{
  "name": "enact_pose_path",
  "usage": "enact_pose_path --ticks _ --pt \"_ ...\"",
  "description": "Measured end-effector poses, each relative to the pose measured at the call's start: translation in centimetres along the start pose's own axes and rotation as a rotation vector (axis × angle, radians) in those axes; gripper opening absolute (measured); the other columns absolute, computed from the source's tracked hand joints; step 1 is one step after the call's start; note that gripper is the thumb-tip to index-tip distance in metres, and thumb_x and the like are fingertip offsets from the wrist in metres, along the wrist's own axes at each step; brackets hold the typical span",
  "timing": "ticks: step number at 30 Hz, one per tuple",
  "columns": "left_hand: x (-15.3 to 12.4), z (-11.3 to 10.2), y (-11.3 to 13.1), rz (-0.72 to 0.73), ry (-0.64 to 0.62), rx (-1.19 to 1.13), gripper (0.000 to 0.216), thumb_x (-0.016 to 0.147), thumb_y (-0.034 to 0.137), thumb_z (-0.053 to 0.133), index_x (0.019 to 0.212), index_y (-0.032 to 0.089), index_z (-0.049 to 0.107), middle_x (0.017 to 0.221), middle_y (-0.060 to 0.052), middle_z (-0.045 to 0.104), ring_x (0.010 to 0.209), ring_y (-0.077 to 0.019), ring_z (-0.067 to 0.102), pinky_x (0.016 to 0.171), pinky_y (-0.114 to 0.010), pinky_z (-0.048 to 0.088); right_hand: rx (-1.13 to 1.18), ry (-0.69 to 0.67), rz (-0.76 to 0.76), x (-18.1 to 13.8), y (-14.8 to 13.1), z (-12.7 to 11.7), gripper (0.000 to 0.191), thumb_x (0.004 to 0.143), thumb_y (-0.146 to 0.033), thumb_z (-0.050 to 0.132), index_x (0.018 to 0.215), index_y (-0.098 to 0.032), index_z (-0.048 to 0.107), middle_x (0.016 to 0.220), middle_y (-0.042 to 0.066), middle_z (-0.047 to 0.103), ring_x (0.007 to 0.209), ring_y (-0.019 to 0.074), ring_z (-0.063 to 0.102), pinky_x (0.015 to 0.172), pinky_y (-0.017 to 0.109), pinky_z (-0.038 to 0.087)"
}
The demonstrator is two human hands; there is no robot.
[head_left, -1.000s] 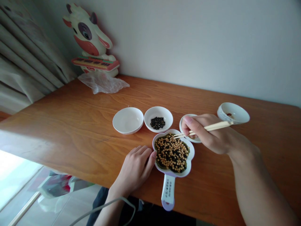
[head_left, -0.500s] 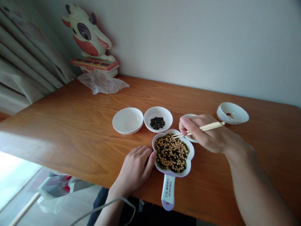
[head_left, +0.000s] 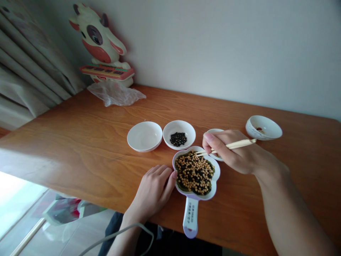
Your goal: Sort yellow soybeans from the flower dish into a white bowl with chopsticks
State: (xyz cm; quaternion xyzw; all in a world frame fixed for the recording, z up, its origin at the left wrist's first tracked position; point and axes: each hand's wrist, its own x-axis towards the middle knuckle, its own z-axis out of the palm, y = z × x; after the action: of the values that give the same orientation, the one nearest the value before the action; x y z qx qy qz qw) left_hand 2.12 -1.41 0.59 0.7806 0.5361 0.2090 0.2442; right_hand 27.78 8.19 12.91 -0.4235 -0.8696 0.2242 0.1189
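A flower-shaped white dish with a handle [head_left: 214,170] holds a mix of small yellow, black and some green beans [head_left: 194,174]. My right hand [head_left: 229,147] is closed around light wooden chopsticks [head_left: 241,143], whose tips touch the beans near the dish's far side. My left hand [head_left: 156,188] rests on the table with curled fingers, its thumb against the dish's left rim. Beyond the dish stands a white bowl with black beans [head_left: 179,128]. Left of it is an empty white bowl [head_left: 144,137]. Another small white bowl [head_left: 214,130] is mostly hidden behind my right hand.
A patterned white bowl [head_left: 266,132] with brown bits inside stands at the right. At the back left, a crumpled plastic bag [head_left: 117,94] lies before a cow-shaped toy keyboard [head_left: 106,53]. A cable [head_left: 114,234] crosses my left forearm near the table's front edge.
Almost nothing differs. The rear end of the chopsticks has shifted very slightly to the right, while their tips stay at the beans. My left hand keeps its place.
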Motion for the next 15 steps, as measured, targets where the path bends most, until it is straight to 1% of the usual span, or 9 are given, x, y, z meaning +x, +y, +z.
enact_pose_path --ticks 8,15 --pt "-0.03 -0.02 0.04 0.006 0.008 -0.010 0.038 0.114 0.037 0.033 0.083 0.022 0.049 0.084 -0.002 0.059 0.079 -0.0196 0.055 0.079 -0.034 0.042 0.003 0.020 -0.003 0.16 0.09 0.25 0.055 0.114 -0.048 0.029 0.074 -0.020 0.054 0.069 -0.002 0.062 0.064 0.0117 0.051 0.065 0.034 0.029" --pt "0.02 0.01 -0.03 0.006 0.004 -0.006 0.037 0.114 0.036 0.033 0.083 0.023 0.049 0.084 -0.002 0.059 0.079 -0.0197 0.054 0.079 -0.035 0.042 0.025 0.020 0.012 0.11 0.05 0.18 0.055 0.113 -0.051 0.029 0.074 -0.020 0.053 0.069 -0.002 0.061 0.064 0.0116 0.051 0.065 0.033 0.031"
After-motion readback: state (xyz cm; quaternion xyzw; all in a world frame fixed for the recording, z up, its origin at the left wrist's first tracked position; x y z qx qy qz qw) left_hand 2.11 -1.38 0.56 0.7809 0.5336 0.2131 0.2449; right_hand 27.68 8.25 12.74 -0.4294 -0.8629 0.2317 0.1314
